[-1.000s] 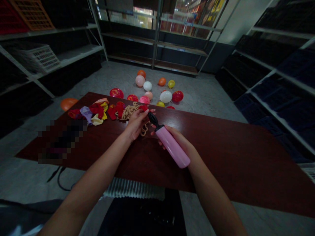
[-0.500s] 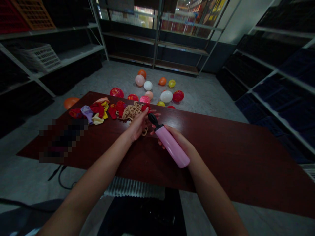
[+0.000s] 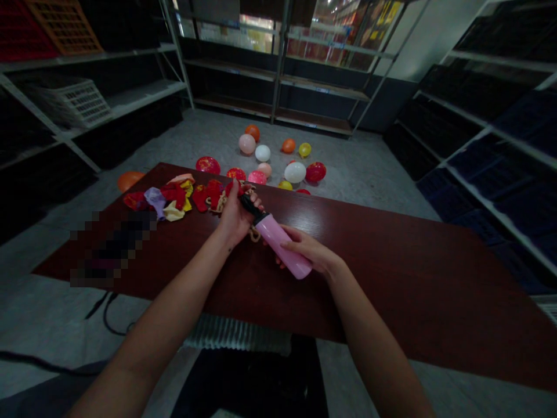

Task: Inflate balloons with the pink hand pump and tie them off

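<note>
A pink balloon pump (image 3: 270, 233) with a black end is held at a slant above the table. The fingers of my right hand (image 3: 314, 251) are wrapped round its pink barrel. My left hand (image 3: 236, 222) is closed around the black end, where a red balloon (image 3: 232, 187) shows by the thumb; whether it sits on the nozzle is hidden. Beyond my left hand lie uninflated red balloons (image 3: 201, 197) and a tangle of tan, string-like balloons (image 3: 253, 234), partly covered by the hand.
A brown table (image 3: 391, 278) spans the view. Limp balloons in lilac (image 3: 155, 201), cream, yellow and red lie at its left, near a blurred-out dark object (image 3: 119, 247). Inflated balloons (image 3: 295, 172) rest on the floor beyond. Shelves (image 3: 322, 90) stand around, with a white crate (image 3: 82, 103) at left.
The pump has moved left and towards my left hand, which has closed around its black end. My right hand has shifted its hold on the barrel.
</note>
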Available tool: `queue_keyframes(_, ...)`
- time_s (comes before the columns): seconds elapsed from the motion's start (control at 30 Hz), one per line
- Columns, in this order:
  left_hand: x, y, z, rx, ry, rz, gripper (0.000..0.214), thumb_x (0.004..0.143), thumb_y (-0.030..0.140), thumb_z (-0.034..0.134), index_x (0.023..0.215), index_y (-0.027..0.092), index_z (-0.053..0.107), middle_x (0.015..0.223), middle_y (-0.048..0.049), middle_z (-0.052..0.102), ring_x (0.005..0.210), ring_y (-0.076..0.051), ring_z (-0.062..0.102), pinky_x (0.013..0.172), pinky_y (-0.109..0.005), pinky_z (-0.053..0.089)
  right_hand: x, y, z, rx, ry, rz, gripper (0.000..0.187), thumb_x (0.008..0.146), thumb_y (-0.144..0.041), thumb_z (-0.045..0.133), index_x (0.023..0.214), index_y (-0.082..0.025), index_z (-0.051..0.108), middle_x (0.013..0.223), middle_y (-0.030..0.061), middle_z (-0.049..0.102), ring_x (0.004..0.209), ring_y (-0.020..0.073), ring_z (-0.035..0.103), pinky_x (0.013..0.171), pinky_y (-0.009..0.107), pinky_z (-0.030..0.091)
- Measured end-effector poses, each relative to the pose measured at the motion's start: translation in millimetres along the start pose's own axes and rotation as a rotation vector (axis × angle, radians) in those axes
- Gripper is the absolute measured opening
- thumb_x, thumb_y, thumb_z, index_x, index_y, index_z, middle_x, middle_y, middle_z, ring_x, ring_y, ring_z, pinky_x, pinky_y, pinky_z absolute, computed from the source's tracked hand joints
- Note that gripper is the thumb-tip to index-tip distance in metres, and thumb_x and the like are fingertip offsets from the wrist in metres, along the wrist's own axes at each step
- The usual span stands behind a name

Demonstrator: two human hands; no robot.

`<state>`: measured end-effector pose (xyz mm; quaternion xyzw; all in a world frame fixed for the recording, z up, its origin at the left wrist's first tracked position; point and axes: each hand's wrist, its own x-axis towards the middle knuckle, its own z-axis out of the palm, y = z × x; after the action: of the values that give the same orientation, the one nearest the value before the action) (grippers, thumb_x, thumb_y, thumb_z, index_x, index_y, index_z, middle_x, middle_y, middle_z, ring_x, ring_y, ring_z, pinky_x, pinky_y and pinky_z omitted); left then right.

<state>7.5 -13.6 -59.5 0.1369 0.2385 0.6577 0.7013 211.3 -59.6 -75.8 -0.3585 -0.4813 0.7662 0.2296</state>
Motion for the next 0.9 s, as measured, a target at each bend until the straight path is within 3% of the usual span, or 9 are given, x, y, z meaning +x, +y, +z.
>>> queue_keyframes(0.17, -1, 11, 0.0, -0.044, 0.132, 0.012, 0.054, 0.095, 0.065, 0.056, 0.07, 0.017, 0.06, 0.044, 0.0067, 0.034, 0.036, -0.007, 0.035, 0.036, -0.019, 0.031, 6, 4, -8, -0.271, 0.073, -0.104, 0.067, 0.078, -0.036, 0.081, 0.14, -0.027, 0.059, 0.126, 0.0057, 0.069, 0.092, 0.0176, 0.069, 0.083, 0.033, 0.06)
queue_keyframes(0.33, -3, 14, -3.4, -0.068, 0.181, 0.028, 0.056, 0.092, 0.064, 0.064, 0.062, 0.018, 0.051, 0.04, 0.0083, 0.028, 0.031, -0.005, 0.029, 0.033, -0.018, 0.024, 14, 6, -10, -0.509, 0.117, -0.26, 0.065, 0.076, -0.039, 0.081, 0.136, -0.025, 0.063, 0.135, 0.0053, 0.067, 0.121, 0.0258, 0.062, 0.111, 0.047, 0.046)
queue_keyframes(0.53, -1, 21, -6.7, -0.056, 0.213, 0.052, 0.055, 0.101, 0.05, 0.057, 0.06, 0.019, 0.04, 0.039, 0.009, 0.026, 0.029, -0.004, 0.025, 0.032, -0.018, 0.02, 11, 3, -7, -0.66, 0.147, -0.341, 0.065, 0.079, -0.041, 0.08, 0.14, -0.028, 0.061, 0.139, 0.0055, 0.066, 0.126, 0.0275, 0.061, 0.115, 0.051, 0.04)
queue_keyframes(0.77, 2, 36, -9.4, -0.047, 0.225, 0.211, 0.064, 0.095, 0.049, 0.068, 0.057, 0.02, 0.025, 0.04, 0.0091, 0.024, 0.03, -0.005, 0.024, 0.033, -0.019, 0.02, 5, -1, -16, -0.806, 0.181, -0.418, 0.067, 0.08, -0.039, 0.08, 0.143, -0.03, 0.058, 0.14, 0.0059, 0.065, 0.127, 0.0281, 0.061, 0.114, 0.05, 0.041)
queue_keyframes(0.9, 2, 42, -11.3, -0.061, 0.216, 0.257, 0.061, 0.099, 0.041, 0.063, 0.057, 0.02, 0.024, 0.041, 0.0085, 0.025, 0.031, -0.005, 0.024, 0.034, -0.02, 0.02, 2, -4, -23, -0.871, 0.197, -0.427, 0.064, 0.081, -0.038, 0.078, 0.142, -0.029, 0.059, 0.14, 0.0065, 0.066, 0.126, 0.0281, 0.062, 0.112, 0.05, 0.043)
